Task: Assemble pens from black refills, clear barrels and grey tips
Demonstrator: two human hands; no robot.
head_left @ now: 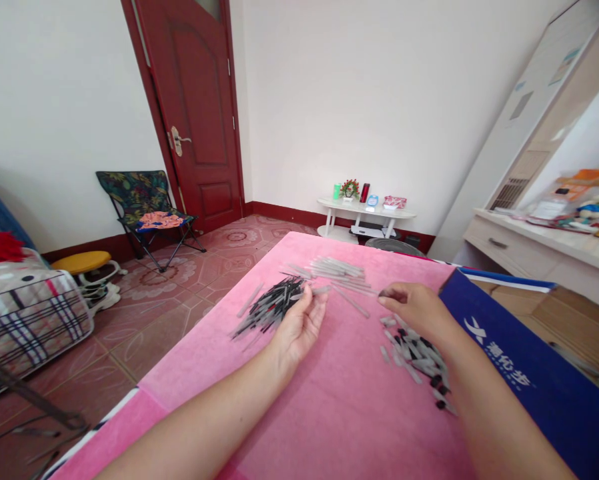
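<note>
My left hand [302,327] is closed in a pinch on a thin greyish translucent tube, which looks like a pen barrel [321,290]. Just beside it lies a heap of slim dark sticks resembling pen refills [267,308]. My right hand [412,303], fingers pressed together, grips a small dark piece [383,293] whose kind is too blurred to tell. Beneath that wrist is a pile of short translucent pieces with black ends, like pen caps [419,357]. Farther back, between the hands, spreads a bundle of pale translucent tubes [337,268].
A pink cloth [339,413] covers the table. On the right stands an open blue cardboard box [519,367] with more pieces inside. Beyond are a low white table [364,210], a folding chair [149,207], a yellow stool [82,261] and a red door [192,100].
</note>
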